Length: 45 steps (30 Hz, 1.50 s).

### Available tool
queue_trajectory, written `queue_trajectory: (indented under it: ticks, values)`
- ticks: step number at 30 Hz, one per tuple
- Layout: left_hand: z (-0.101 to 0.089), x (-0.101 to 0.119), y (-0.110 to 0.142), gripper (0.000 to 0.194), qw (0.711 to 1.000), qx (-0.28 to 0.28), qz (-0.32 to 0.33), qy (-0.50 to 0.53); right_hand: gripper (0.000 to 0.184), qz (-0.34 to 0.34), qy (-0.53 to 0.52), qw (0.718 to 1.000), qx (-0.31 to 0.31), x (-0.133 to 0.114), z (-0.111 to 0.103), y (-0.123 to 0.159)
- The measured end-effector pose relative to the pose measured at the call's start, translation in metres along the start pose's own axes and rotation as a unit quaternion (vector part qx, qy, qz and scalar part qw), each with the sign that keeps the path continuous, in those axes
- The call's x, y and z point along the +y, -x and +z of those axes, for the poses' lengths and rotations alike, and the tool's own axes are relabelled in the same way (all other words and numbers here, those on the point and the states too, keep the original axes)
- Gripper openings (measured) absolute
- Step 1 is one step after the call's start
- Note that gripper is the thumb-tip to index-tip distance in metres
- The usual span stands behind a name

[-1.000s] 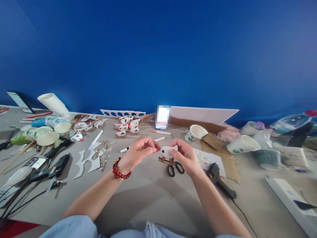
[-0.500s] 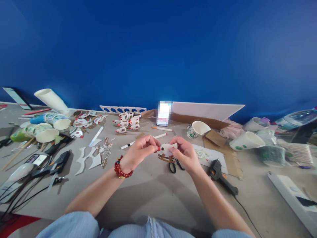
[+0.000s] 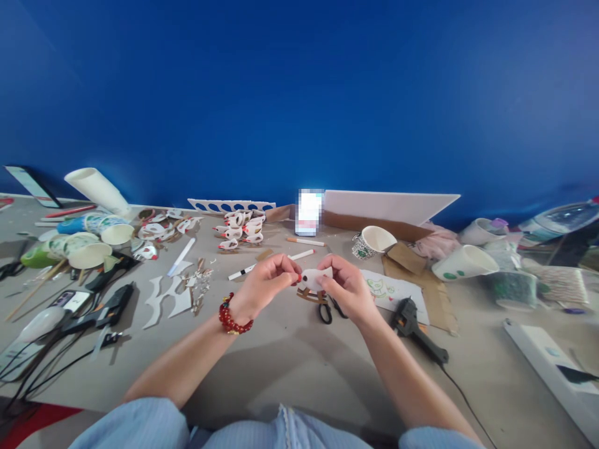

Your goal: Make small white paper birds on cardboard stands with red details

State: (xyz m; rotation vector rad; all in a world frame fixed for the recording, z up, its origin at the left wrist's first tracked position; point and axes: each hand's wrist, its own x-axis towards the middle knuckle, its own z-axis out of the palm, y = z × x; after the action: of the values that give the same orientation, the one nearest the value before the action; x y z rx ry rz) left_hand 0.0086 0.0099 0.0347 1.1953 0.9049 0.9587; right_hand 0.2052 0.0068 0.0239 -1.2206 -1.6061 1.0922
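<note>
The left hand [image 3: 265, 285] pinches a small red piece [image 3: 298, 278] between thumb and fingers; a red beaded bracelet [image 3: 233, 317] circles that wrist. The right hand [image 3: 349, 290] grips a flat white piece [image 3: 312, 278] with a dark spot, thumb on its near face. The white piece is held up over the grey table [image 3: 290, 368], between the hands, its left end right by the red piece; whether the two touch is too small to tell.

Below the white piece lie small brown strips [image 3: 311, 295] and black-handled scissors [image 3: 324, 313], partly hidden by the right hand. A glue gun [image 3: 412, 321] rests to the right, near a sheet with a green drawing [image 3: 390, 292]. Beyond the hands are a patterned paper cup [image 3: 374, 243], a lit phone [image 3: 309, 213] and a cluster of white cutouts [image 3: 239, 231] with red tips.
</note>
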Motion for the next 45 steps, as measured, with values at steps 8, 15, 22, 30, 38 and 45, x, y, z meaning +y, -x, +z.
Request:
queue_trajectory:
  ticks: [8, 15, 22, 30, 38, 45]
  values:
    - [0.001, 0.0, 0.0, 0.013, 1.0, 0.0, 0.011, 0.004, 0.008, 0.007, -0.002, 1.0, -0.003, 0.0, 0.001, 0.0]
    - [0.003, -0.001, 0.001, 0.012, 1.0, 0.006, 0.017, 0.009, 0.005, -0.01, 0.021, 1.0, 0.006, 0.001, 0.0, 0.0]
    - [0.005, 0.0, 0.001, 0.012, 1.0, 0.017, 0.02, 0.01, 0.003, -0.013, 0.036, 0.999, 0.012, 0.0, 0.001, 0.001]
    - [0.005, -0.003, 0.002, 0.01, 0.999, 0.015, 0.014, 0.045, 0.002, -0.01, 0.031, 0.999, 0.013, -0.001, 0.001, 0.0]
    - [0.002, -0.015, -0.001, 0.012, 0.995, 0.001, 0.029, 0.092, 0.003, 0.002, 0.011, 1.0, 0.009, -0.001, 0.002, -0.001]
    - [0.006, -0.009, 0.001, 0.008, 0.999, 0.005, 0.03, 0.018, 0.003, -0.008, 0.008, 1.0, 0.01, 0.001, 0.001, -0.001]
